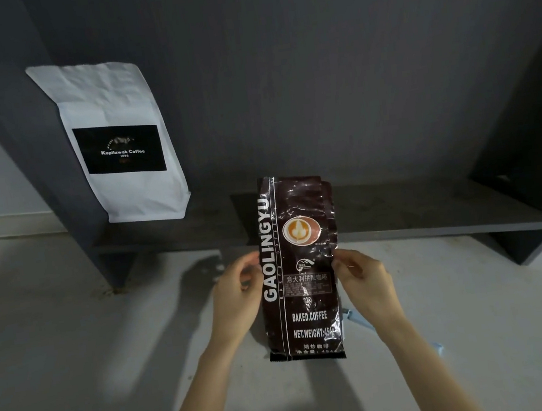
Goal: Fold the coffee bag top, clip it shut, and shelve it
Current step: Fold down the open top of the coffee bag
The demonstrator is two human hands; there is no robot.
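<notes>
Here's the coffee bag (299, 270) — tall, slim, dark glossy brown, crinkled foil, with "GAOLINGYU" running up its left edge, a latte cup picture above the middle and "BAKED.COFFEE" lower down. It stands upright in front of the low dark shelf (400, 213), its foot by the pale floor (73, 332). The left hand (239, 294) has its grip on the bag's left edge, fingers curled around it; the right hand (364, 282) pinches the right edge — both forearms reaching up from below. A light blue clip (357, 318) peeks out behind the right wrist. A white coffee bag (118, 138) leans at the shelf's left end.
</notes>
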